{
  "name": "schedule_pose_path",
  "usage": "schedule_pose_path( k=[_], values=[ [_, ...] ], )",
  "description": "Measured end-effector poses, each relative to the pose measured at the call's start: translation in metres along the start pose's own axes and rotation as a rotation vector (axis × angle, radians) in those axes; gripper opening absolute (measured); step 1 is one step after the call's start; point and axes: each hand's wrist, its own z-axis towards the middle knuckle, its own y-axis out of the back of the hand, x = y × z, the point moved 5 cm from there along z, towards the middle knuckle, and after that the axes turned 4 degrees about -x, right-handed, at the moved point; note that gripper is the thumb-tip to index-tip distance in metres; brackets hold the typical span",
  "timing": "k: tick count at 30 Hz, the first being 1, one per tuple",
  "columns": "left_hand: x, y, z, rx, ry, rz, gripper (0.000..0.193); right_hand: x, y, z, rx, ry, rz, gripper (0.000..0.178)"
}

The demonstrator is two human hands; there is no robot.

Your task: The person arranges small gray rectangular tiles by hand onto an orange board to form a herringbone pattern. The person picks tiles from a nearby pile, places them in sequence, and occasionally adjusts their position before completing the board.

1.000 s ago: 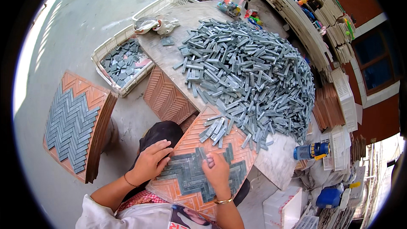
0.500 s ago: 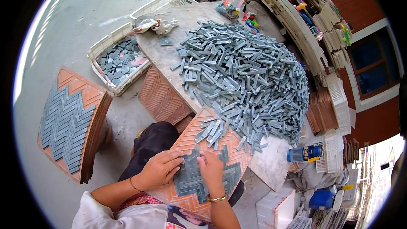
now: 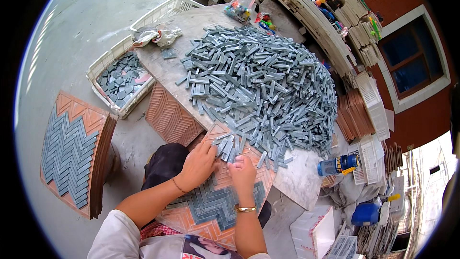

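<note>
My left hand (image 3: 198, 164) reaches over a ribbed orange tray (image 3: 183, 216) leaning across my lap. Its fingers are bent and close together against loose grey stone strips (image 3: 225, 145) at the tray's upper end. Beside it, my right hand (image 3: 243, 172) is curled, its fingertips at the lower ends of those strips. Whatever either hand pinches is hidden by the fingers. Below my hands, dark grey strips in a herringbone pattern (image 3: 211, 204) fill part of the tray's grooves. The tray's upper end meets a large heap of strips (image 3: 268, 84) on the board.
At left, a stack of orange trays (image 3: 103, 163) carries a herringbone layer (image 3: 69, 151). Behind it stands a white crate (image 3: 127, 110) of square grey pieces. A cloth (image 3: 165, 37) lies on the board's edge. On the right are a blue bottle (image 3: 338, 164) and a white box (image 3: 314, 230).
Both hands have moved up the tray, from the herringbone pattern to the loose strips at its upper end. The view has shifted slightly.
</note>
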Motion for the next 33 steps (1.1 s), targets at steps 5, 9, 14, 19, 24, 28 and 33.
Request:
schedule_pose_path(
  k=[5, 9, 14, 19, 24, 28, 33],
  values=[
    [0.012, -0.016, 0.006, 0.092, 0.095, 0.078, 0.037, -0.017, 0.025, -0.008, 0.137, -0.181, 0.269, 0.022],
    [0.013, -0.02, 0.002, 0.095, 0.056, 0.173, 0.033, -0.026, 0.032, -0.017, 0.195, -0.125, 0.214, 0.024],
    [0.014, -0.013, 0.002, 0.145, 0.013, 0.176, 0.025, 0.003, 0.026, -0.031, 0.18, 0.227, -0.221, 0.023],
    [0.016, 0.005, 0.0, 0.014, -0.054, 0.014, 0.014, 0.024, 0.013, -0.043, 0.238, 0.303, -0.307, 0.026],
    [0.029, 0.024, -0.016, -0.016, 0.166, -0.183, 0.009, 0.022, 0.008, -0.043, 0.228, 0.512, -0.35, 0.023],
    [0.038, 0.04, -0.035, 0.005, 0.255, -0.285, 0.012, 0.027, 0.017, -0.035, 0.273, 0.636, -0.451, 0.022],
    [0.029, 0.051, -0.056, 0.103, 0.277, -0.315, 0.016, 0.022, 0.02, -0.032, 0.506, 0.715, -0.459, 0.023]
  ],
)
